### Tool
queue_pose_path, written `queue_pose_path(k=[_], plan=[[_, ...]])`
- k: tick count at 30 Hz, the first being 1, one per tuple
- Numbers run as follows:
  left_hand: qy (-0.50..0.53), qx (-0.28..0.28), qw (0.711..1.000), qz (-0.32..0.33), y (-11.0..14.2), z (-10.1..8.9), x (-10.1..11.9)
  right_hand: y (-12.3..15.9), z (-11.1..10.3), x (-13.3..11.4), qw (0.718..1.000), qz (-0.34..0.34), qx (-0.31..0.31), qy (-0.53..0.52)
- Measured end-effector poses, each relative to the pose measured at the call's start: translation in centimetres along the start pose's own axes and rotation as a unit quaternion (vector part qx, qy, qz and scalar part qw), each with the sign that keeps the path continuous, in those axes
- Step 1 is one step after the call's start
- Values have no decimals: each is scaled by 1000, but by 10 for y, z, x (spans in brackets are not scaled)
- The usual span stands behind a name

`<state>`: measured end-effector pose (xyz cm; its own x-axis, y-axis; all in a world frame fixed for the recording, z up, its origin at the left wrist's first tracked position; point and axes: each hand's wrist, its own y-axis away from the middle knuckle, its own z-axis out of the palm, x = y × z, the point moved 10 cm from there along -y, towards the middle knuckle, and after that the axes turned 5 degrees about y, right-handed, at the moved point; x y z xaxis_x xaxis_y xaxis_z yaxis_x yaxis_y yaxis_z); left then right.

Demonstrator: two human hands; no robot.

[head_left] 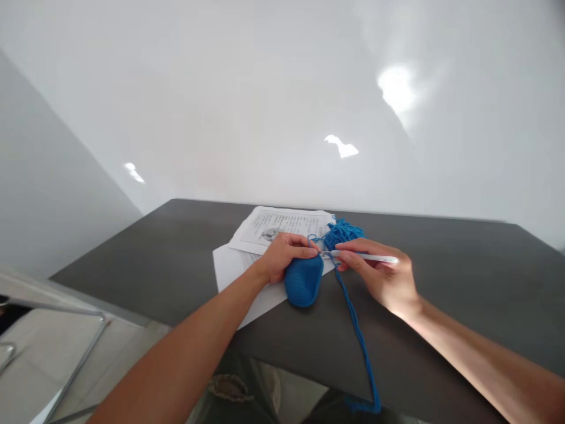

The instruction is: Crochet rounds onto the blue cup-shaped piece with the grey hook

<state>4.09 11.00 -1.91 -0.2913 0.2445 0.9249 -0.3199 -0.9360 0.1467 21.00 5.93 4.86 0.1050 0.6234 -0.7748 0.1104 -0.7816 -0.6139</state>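
I have my left hand (286,253) closed over the top of a blue crocheted piece (303,284), fingers curled down onto its upper edge and pinching it. The piece is rounded, like a small cup on its side, and sits partly on the dark tabletop (463,277) and partly on the sheets of paper (233,268), about midway along the table's width and closer to the far edge than to the near one.

My right hand (385,274) grips a white crochet hook (366,257) between thumb and fingers, held nearly level, its metal tip pointing left and meeting the top edge of the piece just beside my left fingertips. I cannot make out the stitch at the tip.

A loose heap of blue yarn (342,232) lies just behind the two hands, touching the right edge of the paper. From the work a blue strand (359,341) runs toward me across the tabletop and drops over the near edge.

The topmost printed page (286,227) carries text and a small picture, too blurred to read. A metal chair frame (83,347) stands low at the left, off the table.
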Motion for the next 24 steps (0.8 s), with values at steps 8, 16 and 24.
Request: queue_pose_path(k=[8,16,24], plan=[[29,-43,998,-38,-23,15,-19,2,-11,40,994,110,13,3],[19,-29,999,3,-18,8,-14,-5,-3,39,987,130,9,-91],[-6,-13,999,44,-15,7,-12,2,-6,46,973,184,39,-134]])
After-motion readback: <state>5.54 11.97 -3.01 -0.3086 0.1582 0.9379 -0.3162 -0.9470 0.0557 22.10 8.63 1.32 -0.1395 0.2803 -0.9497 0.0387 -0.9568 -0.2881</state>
